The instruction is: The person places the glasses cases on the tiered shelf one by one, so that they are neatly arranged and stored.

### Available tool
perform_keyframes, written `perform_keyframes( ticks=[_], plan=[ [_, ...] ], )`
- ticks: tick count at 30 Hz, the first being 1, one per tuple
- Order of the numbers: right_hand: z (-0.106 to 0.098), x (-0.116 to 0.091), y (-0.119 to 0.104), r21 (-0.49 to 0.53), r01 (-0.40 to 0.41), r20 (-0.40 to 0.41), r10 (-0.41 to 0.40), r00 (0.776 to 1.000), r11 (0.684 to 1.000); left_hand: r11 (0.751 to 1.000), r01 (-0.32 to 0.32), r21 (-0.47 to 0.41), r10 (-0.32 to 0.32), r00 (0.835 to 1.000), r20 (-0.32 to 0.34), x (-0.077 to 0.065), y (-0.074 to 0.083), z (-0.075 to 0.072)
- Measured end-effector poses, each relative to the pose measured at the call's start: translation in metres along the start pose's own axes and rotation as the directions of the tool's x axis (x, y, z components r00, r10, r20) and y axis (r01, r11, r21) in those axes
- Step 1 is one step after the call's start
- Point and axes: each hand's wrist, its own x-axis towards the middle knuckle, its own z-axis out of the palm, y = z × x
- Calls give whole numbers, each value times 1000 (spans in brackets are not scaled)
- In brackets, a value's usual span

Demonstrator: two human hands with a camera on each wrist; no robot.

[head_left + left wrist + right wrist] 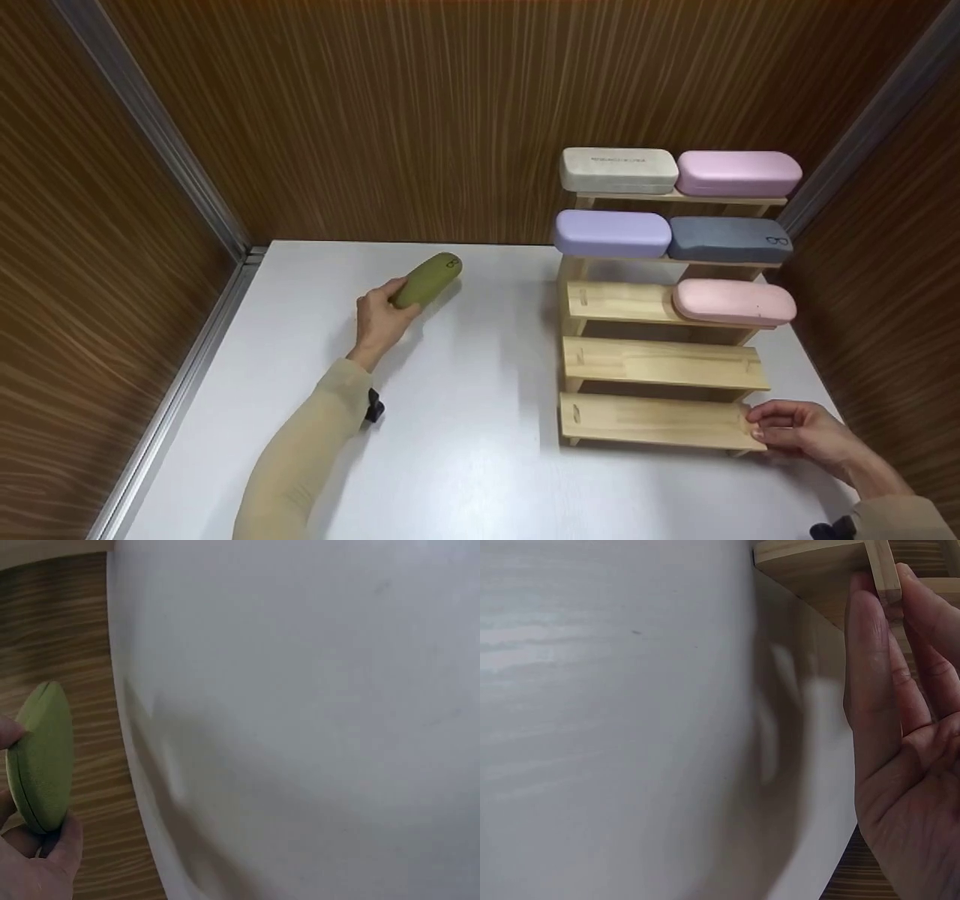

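A green glasses case (pixel 429 280) with a small glasses print is held by its near end in my left hand (pixel 381 319), above the table's left half. The left wrist view shows the green case (pixel 46 757) edge-on, with thumb and fingers on either side of it. At the right, my right hand (pixel 806 435) pinches the right end of the lowest step of a wooden stepped rack (pixel 652 421). In the right wrist view, the thumb and fingers of the right hand (pixel 907 735) lie on both faces of the board's end (pixel 885 577).
On the rack's top step lie a cream case (pixel 619 171) and a pink-lilac case (pixel 739 174). Below them are a lavender case (pixel 613 234) and a grey-blue case (pixel 729 240). A light pink case (pixel 735 302) lies on the middle step. Wood-grain walls (pixel 390 120) enclose the white table (pixel 465 420).
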Motion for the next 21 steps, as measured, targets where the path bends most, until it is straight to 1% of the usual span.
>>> perform_keyframes(
  ticks=[11, 16, 21],
  plan=[
    [1, -2, 0, 47, 25, 24, -26, 999, 999, 996, -87, -28, 87, 996, 13, -11, 32, 1],
    [1, -1, 1, 47, 18, 18, -19, 1000, 999, 990, -126, -58, 128, 991, 32, -17, 47, 2],
    [0, -1, 0, 43, 19, 20, -20, 1000, 999, 985, -150, -89, 155, 986, 57, -23, 62, 1]
  ],
)
